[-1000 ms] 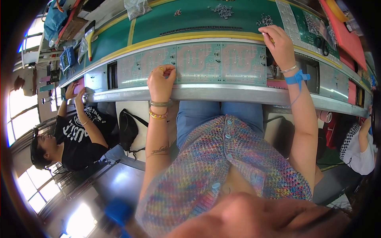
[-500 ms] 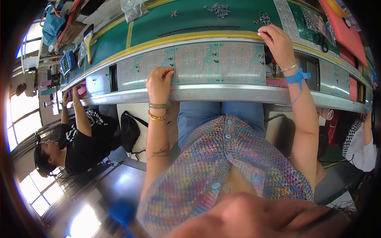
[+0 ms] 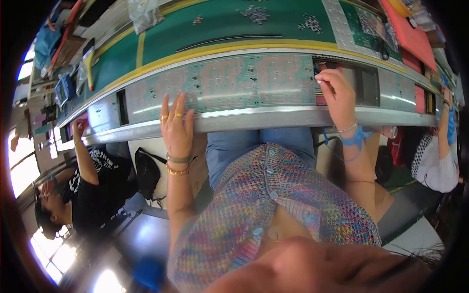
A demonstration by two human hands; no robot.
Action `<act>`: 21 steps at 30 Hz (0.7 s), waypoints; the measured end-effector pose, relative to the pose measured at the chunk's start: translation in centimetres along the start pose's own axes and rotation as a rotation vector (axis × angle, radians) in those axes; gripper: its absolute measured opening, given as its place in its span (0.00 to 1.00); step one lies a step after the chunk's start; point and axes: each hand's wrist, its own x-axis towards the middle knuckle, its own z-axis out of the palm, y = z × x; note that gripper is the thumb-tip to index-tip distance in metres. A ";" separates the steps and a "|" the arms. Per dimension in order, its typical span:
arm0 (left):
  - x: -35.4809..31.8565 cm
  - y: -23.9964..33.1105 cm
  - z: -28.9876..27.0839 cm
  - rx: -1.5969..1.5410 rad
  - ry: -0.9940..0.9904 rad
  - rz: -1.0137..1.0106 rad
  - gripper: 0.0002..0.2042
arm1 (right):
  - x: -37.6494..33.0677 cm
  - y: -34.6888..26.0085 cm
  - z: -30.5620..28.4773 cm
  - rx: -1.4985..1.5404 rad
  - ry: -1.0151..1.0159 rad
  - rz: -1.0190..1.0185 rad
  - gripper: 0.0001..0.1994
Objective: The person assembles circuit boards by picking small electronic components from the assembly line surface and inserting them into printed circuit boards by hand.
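A long pale green circuit board panel [image 3: 234, 80] lies on a conveyor track along the front of the workbench. My left hand [image 3: 176, 128] rests flat on the panel's near edge, fingers spread, holding nothing. My right hand [image 3: 337, 93] sits at the panel's right end with its fingertips pinched together against the board's corner; whether something small is between them I cannot tell. A blue strap [image 3: 355, 136] circles my right wrist, and bracelets [image 3: 178, 165] sit on the left wrist.
Behind the track runs a green mat [image 3: 229, 24] with piles of small parts [image 3: 256, 13]. More panels [image 3: 398, 88] lie right along the track. A person in black [image 3: 93, 190] sits at my left, another person [image 3: 437, 151] at my right. A red tray [image 3: 410, 34] lies far right.
The panel has slid to the right along the track. My left hand has opened its fingers flat on the panel's edge, and my right hand has come down to the panel's right end.
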 end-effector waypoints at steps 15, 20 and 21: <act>-1.5 0.1 1.5 -0.053 -0.062 0.046 0.27 | -2.4 2.0 1.1 -0.074 0.004 0.291 0.06; -1.6 0.5 1.8 -0.059 -0.056 0.032 0.27 | -2.4 2.3 0.7 -0.099 -0.017 0.298 0.06; -1.6 0.4 1.8 -0.054 -0.055 0.032 0.27 | -2.4 2.3 0.7 -0.116 -0.027 0.292 0.06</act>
